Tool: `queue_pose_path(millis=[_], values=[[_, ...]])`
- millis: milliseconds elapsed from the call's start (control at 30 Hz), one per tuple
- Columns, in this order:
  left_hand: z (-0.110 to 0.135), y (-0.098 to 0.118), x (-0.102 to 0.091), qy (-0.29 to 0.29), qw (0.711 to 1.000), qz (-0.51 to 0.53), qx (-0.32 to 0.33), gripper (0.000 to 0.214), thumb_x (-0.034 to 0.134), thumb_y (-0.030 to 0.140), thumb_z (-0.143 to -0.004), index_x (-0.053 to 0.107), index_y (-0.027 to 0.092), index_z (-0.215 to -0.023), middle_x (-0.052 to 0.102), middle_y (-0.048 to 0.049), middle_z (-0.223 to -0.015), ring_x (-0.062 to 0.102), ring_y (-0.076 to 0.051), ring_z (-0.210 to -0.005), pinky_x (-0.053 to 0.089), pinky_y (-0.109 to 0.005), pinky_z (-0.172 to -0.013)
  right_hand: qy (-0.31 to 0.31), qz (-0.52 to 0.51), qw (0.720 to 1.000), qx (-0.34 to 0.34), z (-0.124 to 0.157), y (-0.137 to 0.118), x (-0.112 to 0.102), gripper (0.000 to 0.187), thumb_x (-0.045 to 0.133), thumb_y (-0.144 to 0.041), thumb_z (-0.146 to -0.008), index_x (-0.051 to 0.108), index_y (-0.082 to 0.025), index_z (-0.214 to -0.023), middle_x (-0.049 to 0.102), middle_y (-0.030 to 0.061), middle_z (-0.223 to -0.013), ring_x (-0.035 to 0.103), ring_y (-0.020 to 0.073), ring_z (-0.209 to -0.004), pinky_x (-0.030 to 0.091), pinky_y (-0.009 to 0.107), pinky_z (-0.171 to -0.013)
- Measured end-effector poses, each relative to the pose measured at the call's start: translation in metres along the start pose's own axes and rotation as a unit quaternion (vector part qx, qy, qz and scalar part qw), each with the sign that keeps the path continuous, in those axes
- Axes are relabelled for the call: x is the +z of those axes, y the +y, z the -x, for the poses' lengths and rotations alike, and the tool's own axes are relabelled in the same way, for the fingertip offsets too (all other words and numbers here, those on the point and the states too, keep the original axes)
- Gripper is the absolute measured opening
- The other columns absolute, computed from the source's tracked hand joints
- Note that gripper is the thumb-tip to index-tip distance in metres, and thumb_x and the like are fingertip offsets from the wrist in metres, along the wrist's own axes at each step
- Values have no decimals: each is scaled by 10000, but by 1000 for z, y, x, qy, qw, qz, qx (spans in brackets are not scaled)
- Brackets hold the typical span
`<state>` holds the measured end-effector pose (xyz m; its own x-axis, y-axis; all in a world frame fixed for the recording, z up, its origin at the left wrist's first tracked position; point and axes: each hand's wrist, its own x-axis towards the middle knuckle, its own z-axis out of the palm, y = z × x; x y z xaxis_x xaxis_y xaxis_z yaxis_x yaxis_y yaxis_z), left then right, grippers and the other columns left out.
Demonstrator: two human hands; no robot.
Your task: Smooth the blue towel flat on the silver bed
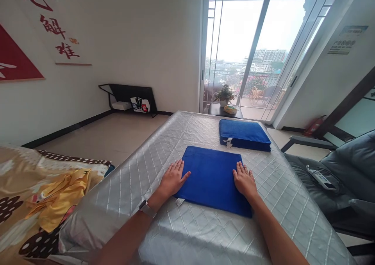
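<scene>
A folded blue towel point(211, 177) lies flat on the silver quilted table cover point(164, 155) in front of me. My left hand point(173, 178) rests open on the towel's left edge, fingers stretched forward, thumb lying on the cloth. My right hand point(244, 180) lies open and flat on the towel's right edge. A small white tag point(179, 201) sticks out at the towel's near left corner. Beyond it, toward the far right of the table, sits a stack of folded blue towels point(243, 134) with a white tag at its front.
A patterned yellow and brown blanket point(38, 190) lies at the left. A grey chair with a remote control point(322, 178) stands at the right. Past the table stand a small dark table with a potted plant point(224, 95) and glass balcony doors point(254, 50).
</scene>
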<state>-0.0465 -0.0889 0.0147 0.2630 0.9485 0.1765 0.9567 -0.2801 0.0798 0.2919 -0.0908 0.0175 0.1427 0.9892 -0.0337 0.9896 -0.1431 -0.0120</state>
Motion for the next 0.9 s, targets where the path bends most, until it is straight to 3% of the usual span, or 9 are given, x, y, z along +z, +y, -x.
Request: queue_pose_path(millis=[133,333,433,500,567,667,900], values=[[-9,34,-9,5,996,29,81,801,162,639,-1024,399,60,-1525,388,-166,-1585,338,-254,-1489,279,-414,-1230,-3,6,1000,-5,0,-1,-1,625,143,-368,-1047,197,-111,-1613,148,45,-1678,162,240,-1541,133,463,-1244],[-42,143,-2,-1,962,97,256,767,150,623,-1034,407,91,-1523,389,-148,-1590,312,-220,-1501,249,-363,-1233,11,20,999,-23,1,3,2,609,181,-333,-1045,221,-112,-1611,161,78,-1678,166,265,-1539,155,472,-1233],[-63,188,11,2,953,120,278,773,94,606,-1038,374,92,-1542,371,-134,-1601,292,-213,-1509,220,-365,-1241,0,40,998,-38,2,7,4,596,209,-267,-1029,230,-157,-1614,130,45,-1686,132,246,-1546,161,447,-1232],[-73,200,20,-4,957,122,264,781,71,604,-1035,349,91,-1555,362,-130,-1606,287,-211,-1511,216,-372,-1242,-1,47,998,-42,2,9,4,599,216,-255,-1022,227,-180,-1617,118,20,-1687,117,241,-1549,161,443,-1233],[-80,196,28,-18,965,115,236,795,61,611,-1030,342,86,-1558,350,-131,-1612,273,-213,-1517,209,-383,-1245,3,40,998,-39,2,8,3,596,201,-287,-1030,230,-178,-1616,136,25,-1685,132,246,-1547,162,452,-1232],[-84,168,34,-29,975,101,194,806,71,626,-1024,335,88,-1562,309,-131,-1630,227,-218,-1532,183,-404,-1257,6,9,1000,-20,1,4,1,613,160,-343,-1040,211,-141,-1616,168,54,-1678,166,241,-1540,155,457,-1234],[-78,50,23,-53,996,57,51,798,134,632,-1021,289,85,-1581,264,-149,-1643,201,-254,-1539,168,-451,-1262,4,-8,1000,3,-1,1,1,624,140,-367,-1036,190,-158,-1621,147,6,-1679,158,214,-1542,111,439,-1247]])
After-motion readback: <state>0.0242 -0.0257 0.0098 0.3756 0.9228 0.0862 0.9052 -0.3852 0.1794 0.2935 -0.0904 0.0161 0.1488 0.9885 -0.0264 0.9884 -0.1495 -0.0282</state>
